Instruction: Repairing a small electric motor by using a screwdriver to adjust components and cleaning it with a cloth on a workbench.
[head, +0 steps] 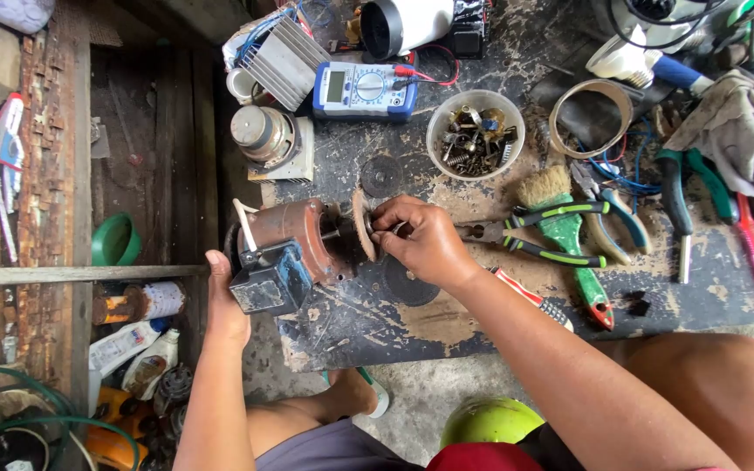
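Pinching together at the tips, the fingers of the right hand close narrowly on a small part at the centre of a round abrasive disc, which stands on edge on the shaft of a rusty brown motor. What exactly the fingertips grip is too small to tell. The left hand is wrapped around the near end of the motor, thumb on top beside its dark blue box, fingers curled underneath and out of sight. The motor lies on its side at the left edge of a worn, stained tabletop. Just beyond the right hand lie green-handled pliers and a green-handled brush. Further back sit a clear bowl of small metal parts, a blue multimeter and a flat dark disc. A grey rag lies at the far right.
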